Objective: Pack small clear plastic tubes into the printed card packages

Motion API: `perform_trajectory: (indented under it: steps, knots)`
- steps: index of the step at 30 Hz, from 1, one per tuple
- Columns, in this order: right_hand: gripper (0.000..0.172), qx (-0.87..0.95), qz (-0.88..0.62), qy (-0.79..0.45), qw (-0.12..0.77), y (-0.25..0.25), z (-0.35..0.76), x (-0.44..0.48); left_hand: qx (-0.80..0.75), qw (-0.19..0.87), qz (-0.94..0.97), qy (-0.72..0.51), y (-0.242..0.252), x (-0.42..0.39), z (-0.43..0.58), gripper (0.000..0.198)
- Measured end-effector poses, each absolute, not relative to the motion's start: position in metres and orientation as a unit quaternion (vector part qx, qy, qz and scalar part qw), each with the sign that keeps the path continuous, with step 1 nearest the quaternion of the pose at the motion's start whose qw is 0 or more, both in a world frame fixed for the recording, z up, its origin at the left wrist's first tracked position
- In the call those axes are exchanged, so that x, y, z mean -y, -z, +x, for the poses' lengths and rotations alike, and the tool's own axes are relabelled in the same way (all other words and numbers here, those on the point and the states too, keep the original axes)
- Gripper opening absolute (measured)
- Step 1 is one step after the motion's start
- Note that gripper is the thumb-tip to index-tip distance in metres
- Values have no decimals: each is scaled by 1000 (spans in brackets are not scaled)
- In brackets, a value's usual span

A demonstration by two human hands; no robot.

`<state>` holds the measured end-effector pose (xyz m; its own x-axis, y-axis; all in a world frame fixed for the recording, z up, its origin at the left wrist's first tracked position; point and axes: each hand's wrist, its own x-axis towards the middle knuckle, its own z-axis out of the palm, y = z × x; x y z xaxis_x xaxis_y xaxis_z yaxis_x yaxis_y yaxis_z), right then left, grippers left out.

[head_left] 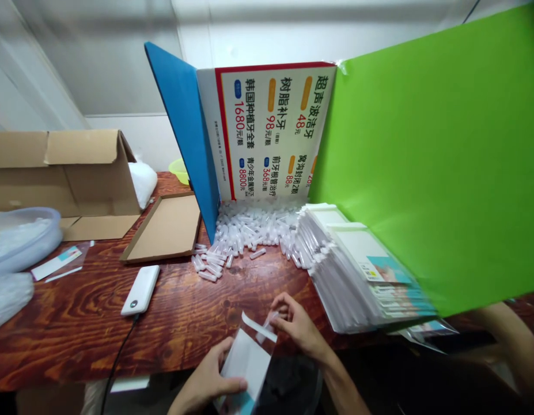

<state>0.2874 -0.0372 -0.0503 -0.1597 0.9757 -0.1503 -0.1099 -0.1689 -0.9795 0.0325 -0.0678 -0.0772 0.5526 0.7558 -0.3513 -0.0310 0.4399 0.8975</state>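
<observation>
My left hand (215,372) is closed around a clear plastic bag (249,357) with a white and teal card inside, held tilted at the table's front edge. At the bag's upper end, my right hand (295,323) pinches a small translucent plastic tube (269,323) close to the white-edged opening. Whether the tube's lower end is inside the bag, I cannot tell. Beyond the hands lies a heap of similar tubes (258,225), with several loose ones in front. To the right of my right hand is a thick stack of carded plastic bags (357,271).
A folded board with a blue panel (184,127) and green panel (431,161) stands around the heap. At left are a cardboard tray (163,230), white power bank (140,290) with cable, basin (55,230) and cardboard box (94,190). Another person's arm (504,340) shows at right.
</observation>
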Motion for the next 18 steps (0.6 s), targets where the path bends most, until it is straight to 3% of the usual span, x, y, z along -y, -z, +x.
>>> perform_trajectory:
  steps: [5, 10, 15, 18]
  knots:
    - [38, 463, -464, -617, 436, 78, 272, 34, -360, 793, 417, -260, 75, 63, 37, 71]
    - [43, 489, -470, -592, 436, 88, 266, 38, -455, 767, 340, -298, 76, 59, 45, 55]
    - [72, 481, -426, -652, 401, 101, 269, 52, -482, 752, 334, -302, 77, 58, 44, 58]
    - [79, 454, -405, -687, 397, 106, 269, 57, -490, 742, 341, -306, 79, 59, 43, 57]
